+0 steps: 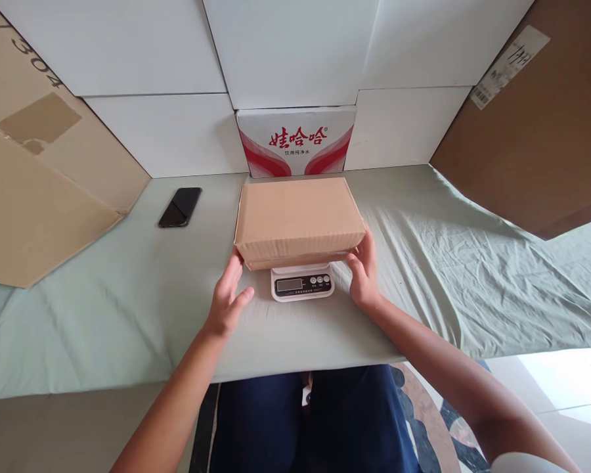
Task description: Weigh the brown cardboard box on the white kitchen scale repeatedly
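A closed brown cardboard box [300, 213] rests on a small white kitchen scale [303, 293]; the weighing platform is mostly hidden beneath it. The scale's front panel shows, with a dark display and several round buttons. At the box's front left corner is my left hand [228, 299], its fingertips against the side and its thumb spread away. My right hand [365, 269] grips the front right corner, fingers along the side and thumb by the lower front edge.
A black phone [180, 207] lies on the pale green cloth [177, 295] to the left. Behind stands a red and white printed carton [298, 141] against white panels [295, 52]. Large cardboard pieces flank the table, one on the left [54, 197] and one on the right [532, 131].
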Tool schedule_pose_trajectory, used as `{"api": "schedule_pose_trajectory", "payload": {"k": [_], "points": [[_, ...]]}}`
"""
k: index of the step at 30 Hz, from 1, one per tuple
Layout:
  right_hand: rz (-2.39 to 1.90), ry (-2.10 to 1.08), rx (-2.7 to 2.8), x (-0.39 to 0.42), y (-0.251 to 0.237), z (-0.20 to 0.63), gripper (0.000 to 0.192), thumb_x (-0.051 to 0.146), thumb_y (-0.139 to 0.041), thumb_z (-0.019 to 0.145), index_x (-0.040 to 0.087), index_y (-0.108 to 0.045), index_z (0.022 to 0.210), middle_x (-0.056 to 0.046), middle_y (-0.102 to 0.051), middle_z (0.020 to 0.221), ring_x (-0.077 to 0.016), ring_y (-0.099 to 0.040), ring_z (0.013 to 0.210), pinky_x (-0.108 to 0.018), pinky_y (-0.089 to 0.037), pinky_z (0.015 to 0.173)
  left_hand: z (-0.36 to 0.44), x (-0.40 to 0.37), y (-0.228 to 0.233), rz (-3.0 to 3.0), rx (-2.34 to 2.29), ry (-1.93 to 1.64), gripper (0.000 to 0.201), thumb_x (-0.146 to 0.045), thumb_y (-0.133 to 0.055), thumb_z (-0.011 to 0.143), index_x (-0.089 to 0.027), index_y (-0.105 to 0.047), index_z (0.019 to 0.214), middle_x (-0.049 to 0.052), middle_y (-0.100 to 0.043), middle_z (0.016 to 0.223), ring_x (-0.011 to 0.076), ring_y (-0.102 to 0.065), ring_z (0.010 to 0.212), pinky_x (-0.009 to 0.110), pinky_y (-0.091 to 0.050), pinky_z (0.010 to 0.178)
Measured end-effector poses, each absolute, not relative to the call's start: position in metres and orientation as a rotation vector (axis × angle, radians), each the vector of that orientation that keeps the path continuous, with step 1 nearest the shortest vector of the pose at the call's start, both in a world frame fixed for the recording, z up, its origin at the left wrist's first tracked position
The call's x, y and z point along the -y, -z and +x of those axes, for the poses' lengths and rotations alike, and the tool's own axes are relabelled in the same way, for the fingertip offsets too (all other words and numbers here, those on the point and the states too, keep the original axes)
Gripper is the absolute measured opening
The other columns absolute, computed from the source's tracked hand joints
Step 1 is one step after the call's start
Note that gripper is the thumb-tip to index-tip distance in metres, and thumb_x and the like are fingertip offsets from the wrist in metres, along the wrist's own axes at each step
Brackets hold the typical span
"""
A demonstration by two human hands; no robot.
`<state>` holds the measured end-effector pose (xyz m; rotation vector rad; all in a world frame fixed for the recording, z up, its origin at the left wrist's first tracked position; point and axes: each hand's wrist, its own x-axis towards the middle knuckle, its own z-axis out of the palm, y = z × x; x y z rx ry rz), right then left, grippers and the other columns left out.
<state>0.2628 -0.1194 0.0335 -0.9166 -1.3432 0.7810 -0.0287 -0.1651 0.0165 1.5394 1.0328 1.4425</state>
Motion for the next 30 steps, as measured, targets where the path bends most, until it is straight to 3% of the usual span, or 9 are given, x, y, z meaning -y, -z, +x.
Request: {"api": "schedule_pose_trajectory", "payload": {"k": [4, 14, 30], "points": [[-0.99, -0.748, 1.179, 0.108, -0.033, 0.275, 0.062, 0.055, -0.051, 0.094, 0.042, -0.038, 0.153, -0.005, -0.042, 0.163, -0.0329, -0.04, 0.154, -0.066, -0.032, 0.127, -0.034, 0.161, -0.025, 1.529, -1.05, -1.639, 0.076, -0.046, -0.063, 0.094, -0.035, -0.034, 0.163, -0.001, -0.024, 0.176, 0.0304, -0.014, 0.164, 0.049, -0.017, 0.134], [-1.006, -0.88, 0.971, 0.086, -0.025, 0.288, 0.058, 0.057, -0.052, 0.09, 0.037, -0.047, 0.144, -0.008, -0.052, 0.154, -0.0324, -0.053, 0.145, -0.065, -0.04, 0.12, -0.034, 0.159, -0.026, 1.51, -1.029, -1.619, 0.073, -0.042, -0.062, 0.094, -0.037, -0.035, 0.162, -0.003, -0.025, 0.175, 0.0305, -0.016, 0.163, 0.048, -0.021, 0.134], [-0.973, -0.892, 1.047, 0.096, -0.035, 0.28, 0.057, 0.057, -0.054, 0.09, 0.033, -0.05, 0.142, -0.009, -0.053, 0.156, -0.0348, -0.05, 0.148, -0.063, -0.04, 0.122, -0.031, 0.16, -0.024, 1.468, -0.992, -1.588, 0.073, -0.038, -0.063, 0.094, -0.034, -0.037, 0.162, 0.0, -0.028, 0.174, 0.0306, -0.019, 0.162, 0.047, -0.022, 0.134]]}}
